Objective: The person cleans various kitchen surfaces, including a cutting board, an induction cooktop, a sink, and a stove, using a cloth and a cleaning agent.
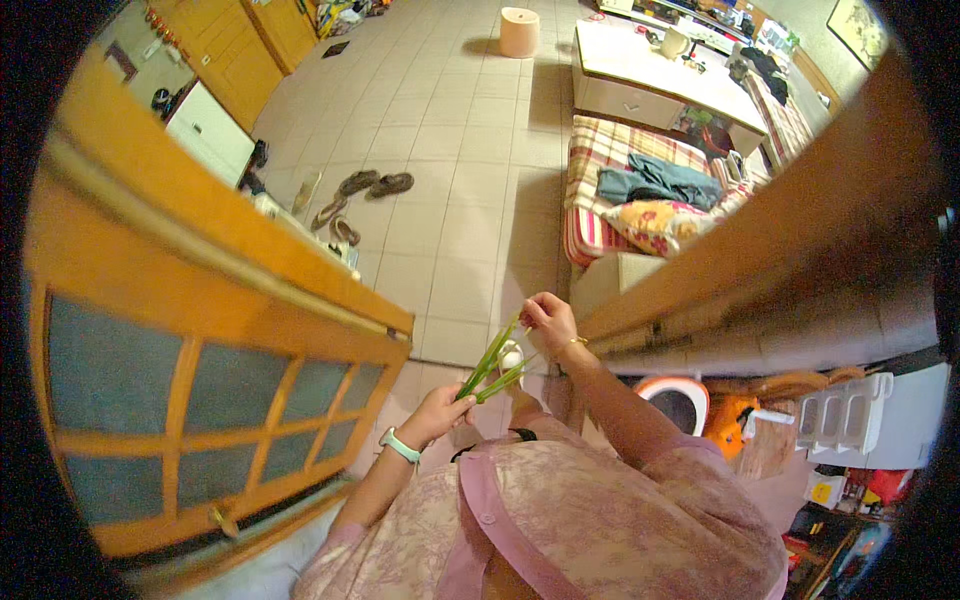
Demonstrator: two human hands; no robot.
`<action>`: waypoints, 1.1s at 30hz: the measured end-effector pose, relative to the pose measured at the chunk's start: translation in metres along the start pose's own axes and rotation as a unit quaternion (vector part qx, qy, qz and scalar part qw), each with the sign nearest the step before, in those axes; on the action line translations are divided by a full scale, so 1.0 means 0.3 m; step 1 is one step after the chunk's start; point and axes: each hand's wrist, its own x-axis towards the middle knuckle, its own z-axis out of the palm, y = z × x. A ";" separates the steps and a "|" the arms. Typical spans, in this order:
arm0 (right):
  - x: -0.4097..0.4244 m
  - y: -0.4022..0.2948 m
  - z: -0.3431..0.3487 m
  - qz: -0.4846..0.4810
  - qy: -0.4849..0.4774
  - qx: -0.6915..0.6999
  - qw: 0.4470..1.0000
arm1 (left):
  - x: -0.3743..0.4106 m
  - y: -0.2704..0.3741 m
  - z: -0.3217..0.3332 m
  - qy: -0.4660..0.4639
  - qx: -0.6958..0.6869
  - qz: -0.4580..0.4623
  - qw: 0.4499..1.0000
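My left hand (442,412), with a pale green watch on its wrist, holds a small bunch of long green leaves or stalks (487,367) by the lower end. The bunch fans out up and to the right. At its upper tips is my right hand (547,319), a thin bracelet on the wrist, with fingertips pinched together near a leaf tip; whether they grip it is too small to tell. Below the leaves, one foot in a light shoe (511,356) shows on the floor.
A wooden door with glass panes (232,382) stands at left, and a wooden door frame (750,232) at right. Slippers (375,184) lie on the tiled floor ahead. Beyond are a plaid-covered sofa (592,161), a white-topped table (622,56) and a round stool (519,34). White plastic racks (844,412) stand at lower right.
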 end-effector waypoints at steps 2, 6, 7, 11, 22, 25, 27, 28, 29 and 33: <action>0.328 0.108 0.008 0.048 0.015 -0.125 0.991 | 0.126 0.135 -0.110 0.049 0.058 -0.038 0.996; 0.748 0.218 -0.095 0.162 -0.075 -0.427 0.886 | 0.312 0.234 -0.313 0.122 -0.047 -0.001 0.991; 0.811 0.175 -0.051 0.124 -0.089 -0.483 0.863 | 0.312 0.242 -0.384 0.153 -0.043 -0.016 0.987; 1.029 0.037 0.060 0.196 -0.204 -0.309 0.908 | 0.342 0.224 -0.629 0.248 -0.090 -0.068 0.962; 1.105 0.069 -0.556 0.396 0.083 -0.230 0.885 | 1.139 0.779 -1.223 0.210 -0.078 0.008 0.975; 1.035 0.110 -0.683 0.485 0.115 -0.240 0.833 | 1.388 1.055 -1.347 0.106 -0.096 0.020 0.989; 1.064 0.152 -0.745 0.484 0.098 -0.292 0.819 | 1.574 1.239 -1.420 0.037 -0.095 0.037 0.994; 1.088 0.193 -0.801 0.437 0.090 -0.356 0.821 | 1.653 1.334 -1.438 0.009 -0.109 0.040 0.993; 1.149 0.226 -0.846 0.383 0.080 -0.419 0.819 | 1.720 1.421 -1.458 -0.014 -0.122 0.045 0.991; 1.831 -0.026 -0.580 0.318 0.163 -0.122 0.926 | 1.928 1.659 -1.547 0.009 -0.156 0.022 0.987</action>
